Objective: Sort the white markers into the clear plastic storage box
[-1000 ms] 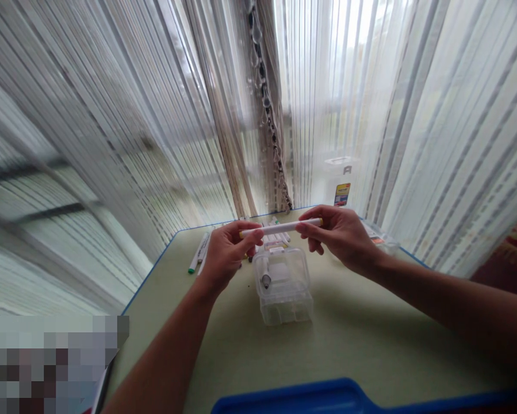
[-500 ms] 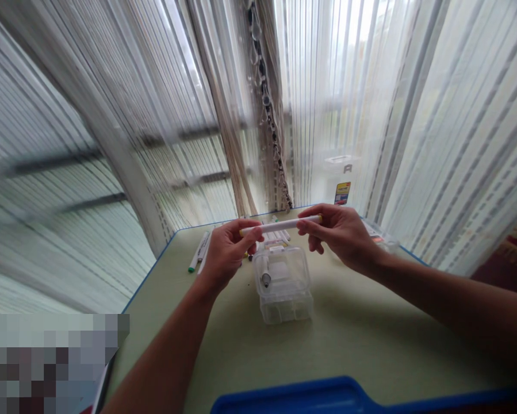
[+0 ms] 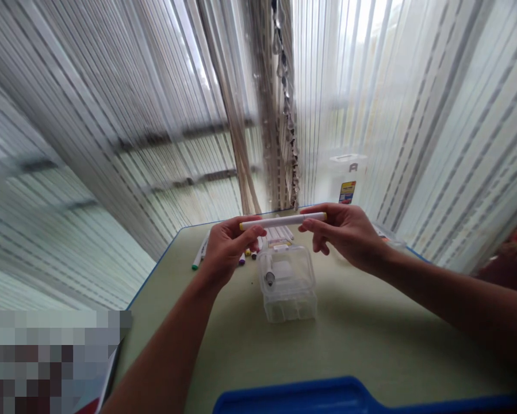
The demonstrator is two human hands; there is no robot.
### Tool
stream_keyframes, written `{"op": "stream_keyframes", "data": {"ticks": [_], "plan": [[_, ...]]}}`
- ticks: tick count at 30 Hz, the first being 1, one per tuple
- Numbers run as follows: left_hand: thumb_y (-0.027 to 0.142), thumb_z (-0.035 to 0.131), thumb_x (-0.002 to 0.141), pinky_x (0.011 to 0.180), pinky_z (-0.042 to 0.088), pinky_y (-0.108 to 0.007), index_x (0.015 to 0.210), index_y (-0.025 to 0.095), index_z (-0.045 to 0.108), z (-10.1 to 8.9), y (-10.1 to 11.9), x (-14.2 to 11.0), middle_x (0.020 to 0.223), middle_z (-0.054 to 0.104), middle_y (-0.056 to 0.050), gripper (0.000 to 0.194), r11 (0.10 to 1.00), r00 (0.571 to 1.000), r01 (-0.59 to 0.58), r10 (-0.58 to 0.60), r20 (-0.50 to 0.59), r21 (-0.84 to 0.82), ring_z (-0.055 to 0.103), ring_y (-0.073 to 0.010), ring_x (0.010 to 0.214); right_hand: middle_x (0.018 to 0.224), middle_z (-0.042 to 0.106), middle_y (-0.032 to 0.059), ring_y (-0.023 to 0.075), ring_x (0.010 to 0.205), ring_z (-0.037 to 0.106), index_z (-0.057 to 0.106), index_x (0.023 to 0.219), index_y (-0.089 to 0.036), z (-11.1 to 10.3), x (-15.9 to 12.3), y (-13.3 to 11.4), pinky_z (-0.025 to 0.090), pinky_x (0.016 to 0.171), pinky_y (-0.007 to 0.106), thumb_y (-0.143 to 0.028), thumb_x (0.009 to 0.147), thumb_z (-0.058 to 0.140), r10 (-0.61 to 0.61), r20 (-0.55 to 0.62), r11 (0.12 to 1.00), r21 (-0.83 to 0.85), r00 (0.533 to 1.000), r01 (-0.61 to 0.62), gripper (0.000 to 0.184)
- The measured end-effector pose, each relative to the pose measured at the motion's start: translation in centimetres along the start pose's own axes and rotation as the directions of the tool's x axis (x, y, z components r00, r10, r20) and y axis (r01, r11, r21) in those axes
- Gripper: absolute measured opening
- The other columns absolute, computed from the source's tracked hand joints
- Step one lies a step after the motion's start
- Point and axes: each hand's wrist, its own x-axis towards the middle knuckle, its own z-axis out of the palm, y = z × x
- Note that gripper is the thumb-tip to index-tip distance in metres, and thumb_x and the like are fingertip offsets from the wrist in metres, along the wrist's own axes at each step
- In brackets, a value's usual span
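Observation:
I hold a white marker [image 3: 283, 221] with yellow ends level in front of me. My left hand [image 3: 227, 248] pinches its left end and my right hand [image 3: 345, 232] pinches its right end. Both hands hover above a clear plastic box [image 3: 288, 282] that stands on the pale green table [image 3: 353, 339]. Inside the box one marker with a grey tip stands upright. Behind the box, several loose markers [image 3: 249, 253] lie on the table, partly hidden by my left hand.
A green-tipped marker [image 3: 199, 257] lies at the table's far left. Striped sheer curtains [image 3: 111, 144] hang close around the table. A clear container with a yellow label [image 3: 345, 178] stands behind the curtain. A blue object's edge [image 3: 327, 397] shows at the bottom.
The marker and both hands have risen a little. The view has shifted slightly, so the box and curtains sit further right in the picture.

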Motion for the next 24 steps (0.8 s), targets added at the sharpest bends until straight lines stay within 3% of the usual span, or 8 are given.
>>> {"op": "stream_keyframes", "data": {"ticks": [6, 12, 18, 24], "plan": [[0.026, 0.076, 0.077, 0.050, 0.044, -0.019, 0.090, 0.012, 0.075, 0.13, -0.04, -0.10, 0.070, 0.073, -0.006, 0.019, 0.999, 1.000, 0.030, -0.030, -0.008, -0.017, 0.058, -0.0074, 0.051, 0.075, 0.074, 0.0064, 0.0116, 0.044, 0.062, 0.075, 0.092, -0.014, -0.01, -0.09, 0.04, 0.045, 0.035, 0.022, -0.033, 0.078, 0.081, 0.047, 0.005, 0.998, 0.028, 0.999, -0.047, 0.025], [0.032, 0.081, 0.071, 0.046, 0.039, -0.020, 0.086, 0.012, 0.073, 0.17, -0.60, -0.29, 0.065, 0.071, -0.004, 0.026, 0.991, 1.000, 0.022, -0.023, 0.010, 0.129, 0.055, -0.0074, 0.049, 0.068, 0.071, 0.0054, 0.0123, 0.045, 0.058, 0.077, 0.084, -0.018, 0.06, -0.36, 0.49, 0.045, 0.036, 0.024, -0.035, 0.072, 0.085, 0.045, -0.070, 0.997, -0.059, 0.997, -0.049, 0.023], [0.035, 0.079, 0.075, 0.049, 0.044, -0.023, 0.093, 0.013, 0.073, -0.22, -0.82, -0.01, 0.073, 0.073, -0.006, 0.028, 0.999, 0.998, 0.049, -0.048, 0.050, -0.014, 0.056, -0.0077, 0.050, 0.073, 0.073, 0.0073, 0.0112, 0.043, 0.056, 0.076, 0.079, -0.019, 0.36, -0.42, 0.08, 0.042, 0.035, 0.024, -0.041, 0.077, 0.079, 0.093, -0.110, 0.994, -0.038, 0.990, -0.098, 0.022], [0.032, 0.067, 0.086, 0.054, 0.046, -0.024, 0.101, 0.011, 0.073, -0.09, -0.35, 0.01, 0.079, 0.075, -0.009, 0.026, 0.986, 0.994, 0.095, -0.087, 0.064, -0.138, 0.060, -0.0102, 0.055, 0.083, 0.076, 0.0089, 0.0129, 0.044, 0.060, 0.072, 0.095, -0.018, 0.27, -0.34, -0.33, 0.045, 0.037, 0.026, -0.038, 0.088, 0.067, 0.108, -0.087, 0.992, 0.072, 0.990, -0.102, 0.022]]}}
